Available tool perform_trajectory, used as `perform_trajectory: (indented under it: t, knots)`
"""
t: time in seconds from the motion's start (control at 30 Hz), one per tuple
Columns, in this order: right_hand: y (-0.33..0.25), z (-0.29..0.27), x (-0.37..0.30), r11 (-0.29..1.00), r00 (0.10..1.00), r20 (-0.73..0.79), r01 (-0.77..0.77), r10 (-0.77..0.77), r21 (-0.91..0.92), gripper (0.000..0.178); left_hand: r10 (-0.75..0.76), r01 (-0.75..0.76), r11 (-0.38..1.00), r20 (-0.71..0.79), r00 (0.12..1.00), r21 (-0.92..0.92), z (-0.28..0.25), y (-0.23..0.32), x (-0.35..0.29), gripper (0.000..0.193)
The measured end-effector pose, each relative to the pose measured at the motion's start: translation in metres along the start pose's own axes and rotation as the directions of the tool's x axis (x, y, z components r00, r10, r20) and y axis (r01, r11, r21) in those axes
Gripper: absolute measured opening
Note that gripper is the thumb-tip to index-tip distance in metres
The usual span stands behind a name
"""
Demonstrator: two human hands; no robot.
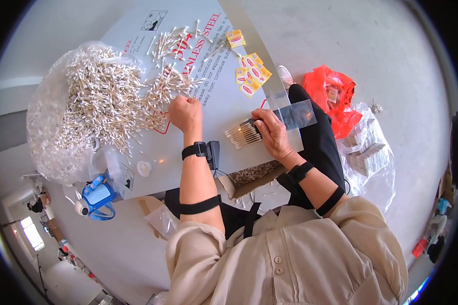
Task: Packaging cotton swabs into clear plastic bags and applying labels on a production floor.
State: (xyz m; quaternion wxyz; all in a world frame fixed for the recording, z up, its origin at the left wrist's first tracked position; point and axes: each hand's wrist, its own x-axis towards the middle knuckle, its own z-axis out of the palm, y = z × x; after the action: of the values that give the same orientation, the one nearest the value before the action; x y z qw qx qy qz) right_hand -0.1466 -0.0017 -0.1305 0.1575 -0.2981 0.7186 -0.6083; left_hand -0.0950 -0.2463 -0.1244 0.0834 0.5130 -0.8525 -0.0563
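Note:
My right hand is closed around a flat row of cotton swabs, their white tips fanned out to the left over the table. A dark strip shows between the fingers and the swabs. From under the same hand a clear plastic sleeve sticks out past the table edge; whether it is gripped too, I cannot tell. My left hand is closed with fingertips pinched, beside loose cotton swabs on the table. What it pinches is hidden. A heap of swabs spills from a large clear bag at the left.
Yellow-and-white cards lie at the table's right side. An open cardboard box with swabs sits below the near edge. On the floor at right are a red bag and a clear bag of packs. A blue pouch hangs at left.

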Motion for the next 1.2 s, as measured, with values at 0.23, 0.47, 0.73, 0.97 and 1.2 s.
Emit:
perform_trajectory:
  t: [0.23,0.47,0.73,0.97,1.2]
  knots:
    - [-0.001,0.0,0.001,1.0,1.0,-0.015,-0.014,0.014,0.002,0.017,0.274,-0.177,0.937,0.319,0.908,-0.301,-0.023,-0.014,-0.04,0.012]
    - [0.004,0.005,0.003,0.978,0.992,-0.055,-0.099,0.111,0.181,0.016,0.62,-0.554,0.777,0.22,0.753,-0.299,-0.036,-0.004,-0.064,0.008]
    - [0.004,-0.001,0.03,0.976,0.998,0.026,0.056,-0.051,-0.211,0.022,0.608,-0.489,0.769,0.235,0.759,-0.412,-0.034,-0.004,-0.077,0.007]
    - [0.014,0.016,0.075,0.744,0.961,0.214,0.273,-0.177,-0.61,0.012,0.57,-0.446,0.781,0.209,0.794,-0.437,-0.031,-0.004,-0.083,0.006]
    - [0.003,0.011,0.056,0.957,0.981,0.077,0.192,-0.179,-0.216,0.01,0.506,-0.447,0.734,-0.027,0.862,-0.511,-0.014,-0.01,-0.107,0.016]
